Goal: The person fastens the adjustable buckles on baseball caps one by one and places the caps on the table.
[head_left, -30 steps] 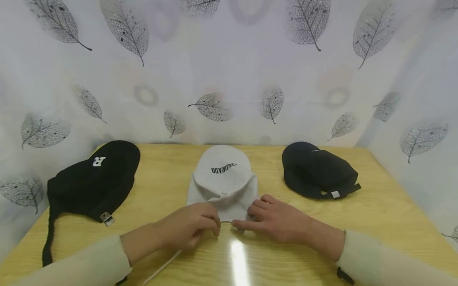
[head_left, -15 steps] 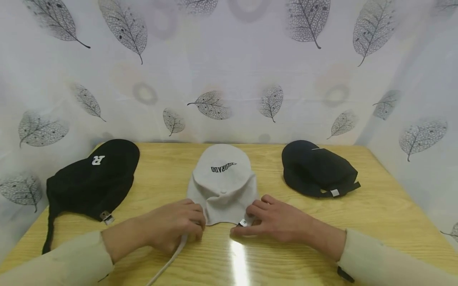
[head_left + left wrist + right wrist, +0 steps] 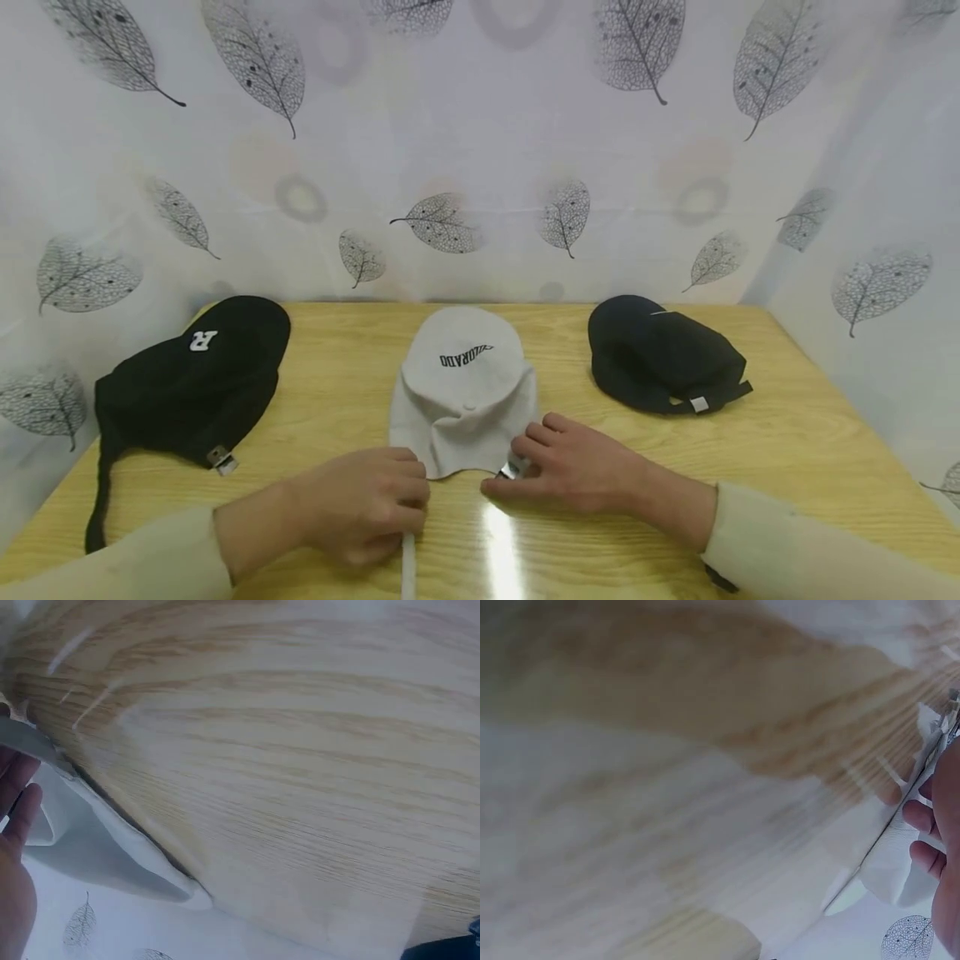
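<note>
"On the wood-grain surface (image 3: 817, 467), how many caps?"

"Three: one black cap (image 3: 187, 392), lettered R, at left; one dark cap (image 3: 667, 358) at right; one pale grey cap (image 3: 465, 392) at centre, between them."

"Hands?"

"Two: left hand (image 3: 367, 504), right hand (image 3: 577, 467)."

"Fingers?"

"Left, clamped on one pale strap (image 3: 408, 567) running down out of view. Right, pinching one metal buckle (image 3: 509, 470) at the pale grey cap's near edge."
</note>
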{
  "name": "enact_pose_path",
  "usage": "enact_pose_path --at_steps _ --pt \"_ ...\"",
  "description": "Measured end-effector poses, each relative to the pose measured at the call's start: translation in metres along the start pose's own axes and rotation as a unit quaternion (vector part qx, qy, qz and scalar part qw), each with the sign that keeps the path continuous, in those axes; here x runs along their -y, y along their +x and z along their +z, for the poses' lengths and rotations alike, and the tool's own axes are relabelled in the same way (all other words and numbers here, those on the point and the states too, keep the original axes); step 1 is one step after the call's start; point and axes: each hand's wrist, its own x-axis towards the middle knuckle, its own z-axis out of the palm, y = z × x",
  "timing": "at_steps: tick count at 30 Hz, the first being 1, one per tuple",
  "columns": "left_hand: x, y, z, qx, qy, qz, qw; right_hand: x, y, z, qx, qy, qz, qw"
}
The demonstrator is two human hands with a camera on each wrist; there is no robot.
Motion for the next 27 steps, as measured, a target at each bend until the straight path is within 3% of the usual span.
enact_pose_path --at_steps 4,10,16,21,24,27 --pt "-0.002 0.009 0.004 -0.014 0.058 0.003 0.9982 0.001 -0.001 0.000 0.003 0.004 0.005 1.0000" --pt "0.001 0.017 0.011 0.010 0.126 -0.009 0.9919 0.002 0.000 -0.001 0.014 -0.011 0.004 0.9998" --pt "0.000 0.023 0.019 0.024 0.140 -0.023 0.9896 0.000 0.001 -0.002 0.022 -0.011 -0.005 0.9997" --pt "-0.003 0.029 0.023 0.037 0.142 -0.034 0.9885 -0.003 -0.002 -0.003 0.009 0.041 0.016 0.9990" --pt "-0.004 0.033 0.024 0.015 0.134 -0.025 0.9905 -0.003 -0.002 -0.002 -0.006 0.071 0.033 0.9969" --pt "-0.005 0.038 0.026 -0.022 0.125 0.006 0.9919 -0.003 -0.001 -0.001 -0.021 0.088 0.041 0.9950"
